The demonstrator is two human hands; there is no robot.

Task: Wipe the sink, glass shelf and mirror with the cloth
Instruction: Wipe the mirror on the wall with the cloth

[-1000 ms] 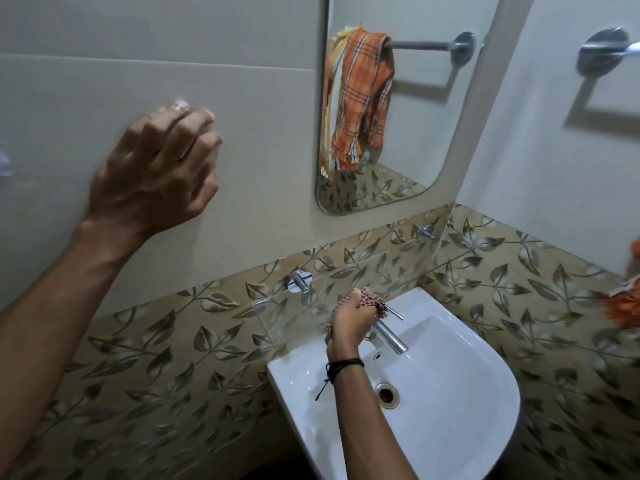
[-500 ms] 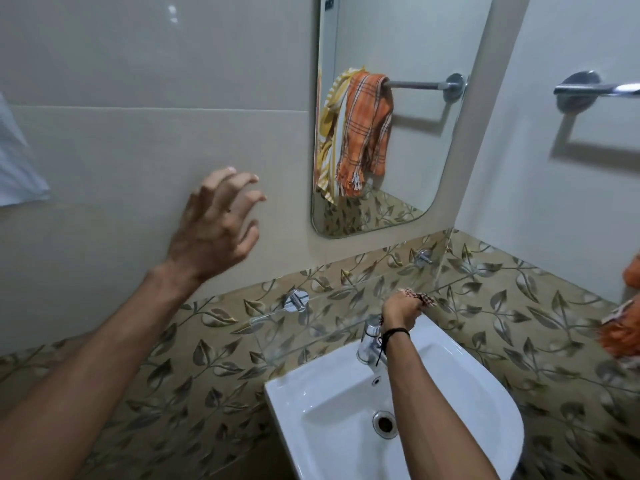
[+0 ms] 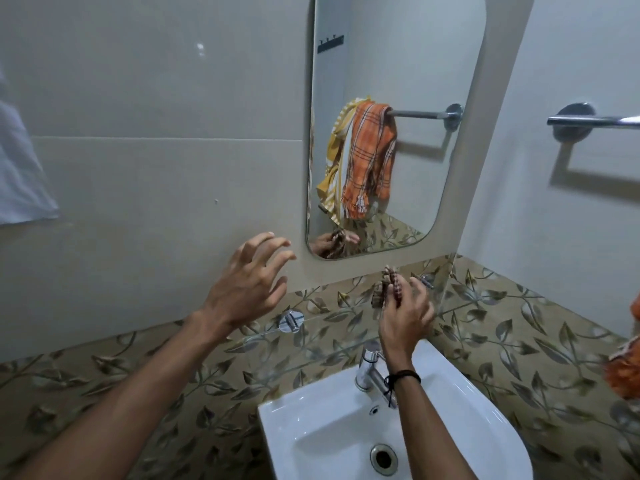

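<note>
- Since half a second ago: the right hand (image 3: 405,317) has risen from the head of the tap (image 3: 370,368) to a spot above it, at shelf level. The left hand (image 3: 247,289) has come nearer, now up and to the left of the tap.
- Right hand: back towards the camera, forearm rising past the right side of the tap. Fingers and thumb are curled on the cloth (image 3: 388,285), and a bunched end sticks out above the fingertips.
- Cloth: brown-and-red check, held directly above the tap, against the leaf-pattern tiles. Contact with the glass shelf (image 3: 322,341) cannot be judged.
- Left hand: holds nothing. Fingers are spread and lightly bent, palm facing the wall. Whether the tips touch the wall cannot be told.
- Left forearm runs from the lower left corner diagonally up, passing left of the tap.
- Glass shelf: clear, on the wall behind and above the tap, on a chrome bracket (image 3: 291,321) to the tap's upper left.
- Mirror (image 3: 398,98): well above the tap. Its lower edge reflects the right hand and cloth, and higher up it reflects an orange check towel on a rail.
- Sink (image 3: 311,438): white, below the tap, with its drain (image 3: 383,459) in front of the tap.
- A black cord band (image 3: 403,375) sits on the right wrist, just right of the tap.
- A towel rail (image 3: 588,121) is fixed on the side wall, far up and right of the tap.
</note>
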